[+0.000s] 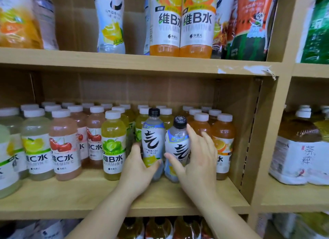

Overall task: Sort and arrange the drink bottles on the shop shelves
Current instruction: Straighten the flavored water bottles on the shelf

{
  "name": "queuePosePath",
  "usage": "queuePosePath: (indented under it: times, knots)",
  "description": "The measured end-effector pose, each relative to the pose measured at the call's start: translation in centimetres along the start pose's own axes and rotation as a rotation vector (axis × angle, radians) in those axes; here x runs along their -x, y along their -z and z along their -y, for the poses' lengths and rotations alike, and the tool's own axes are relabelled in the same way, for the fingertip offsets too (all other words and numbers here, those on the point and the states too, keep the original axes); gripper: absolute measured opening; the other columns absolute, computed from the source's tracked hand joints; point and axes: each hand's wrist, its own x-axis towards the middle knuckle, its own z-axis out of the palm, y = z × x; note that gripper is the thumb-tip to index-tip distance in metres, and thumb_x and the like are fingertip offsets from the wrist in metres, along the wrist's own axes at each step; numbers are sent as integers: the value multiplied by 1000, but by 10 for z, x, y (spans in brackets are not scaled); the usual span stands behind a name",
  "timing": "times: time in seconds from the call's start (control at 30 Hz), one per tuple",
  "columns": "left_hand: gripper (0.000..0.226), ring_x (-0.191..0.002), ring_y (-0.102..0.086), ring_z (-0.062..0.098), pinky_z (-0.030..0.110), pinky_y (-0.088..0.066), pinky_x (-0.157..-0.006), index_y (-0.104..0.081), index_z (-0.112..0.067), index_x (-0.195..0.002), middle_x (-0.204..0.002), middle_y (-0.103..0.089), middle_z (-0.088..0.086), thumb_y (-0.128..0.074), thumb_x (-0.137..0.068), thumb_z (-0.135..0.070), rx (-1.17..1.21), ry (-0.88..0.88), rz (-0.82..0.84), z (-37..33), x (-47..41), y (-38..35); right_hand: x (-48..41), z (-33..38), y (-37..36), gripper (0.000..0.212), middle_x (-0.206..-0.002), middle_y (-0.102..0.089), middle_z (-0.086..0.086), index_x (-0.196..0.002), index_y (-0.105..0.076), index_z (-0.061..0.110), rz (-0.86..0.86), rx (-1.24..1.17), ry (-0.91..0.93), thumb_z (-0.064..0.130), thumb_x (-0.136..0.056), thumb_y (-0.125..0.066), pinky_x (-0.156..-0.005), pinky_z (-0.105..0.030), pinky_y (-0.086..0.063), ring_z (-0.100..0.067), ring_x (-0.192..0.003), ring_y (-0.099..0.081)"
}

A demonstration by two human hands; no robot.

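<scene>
Two black-capped sparkling-water bottles with white labels stand among the vitamin drinks on the middle shelf (99,196). My left hand (137,169) grips the lower part of the upright left bottle (152,140). The right bottle (178,146) leans to the left, and my right hand (197,160) holds it from its right side, thumb across the front. Rows of white-capped bottles fill the shelf: yellow lemon (36,146), pink cherry (64,146), green-yellow lime (113,146) and orange (223,144).
The upper shelf carries two tall orange vitamin bottles (181,23), a white lemon bottle (110,21) and a watermelon-print pack (249,28). Large tea bottles (299,149) stand in the right bay behind a wooden upright (263,132). More bottles sit on the shelf below.
</scene>
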Motion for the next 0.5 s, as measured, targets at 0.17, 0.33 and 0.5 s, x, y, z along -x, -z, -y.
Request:
queuePosePath:
  times: [0.17, 0.33, 0.5]
  knots:
    - [51, -101, -63, 11, 32, -51, -82, -47, -28, -121, -117, -66, -11, -81, -83, -33, 31, -110, -18, -5, 11, 5, 12, 9, 4, 81, -136, -48, 3, -156, -20, 35, 38, -236, -57, 53, -89, -61, -99, -25, -45, -9, -127, -48]
    - [66, -122, -56, 0, 21, -48, -97, -43, -41, -137, -131, -58, -27, -78, -82, -37, 181, -209, -95, -21, 37, 26, 1, 31, 25, 83, -132, -45, 9, -158, -20, 34, -1, -279, -55, 55, -89, -60, -98, -2, -31, 13, -125, -38]
    - [70, -121, -57, -3, 27, -50, -98, -45, -38, -141, -129, -60, -28, -75, -79, -46, 260, -335, -214, -67, 52, 84, -33, 76, 60, 85, -126, -40, 31, -157, -29, 28, -118, -325, 32, 46, -85, -72, -94, 3, -28, 21, -122, -36]
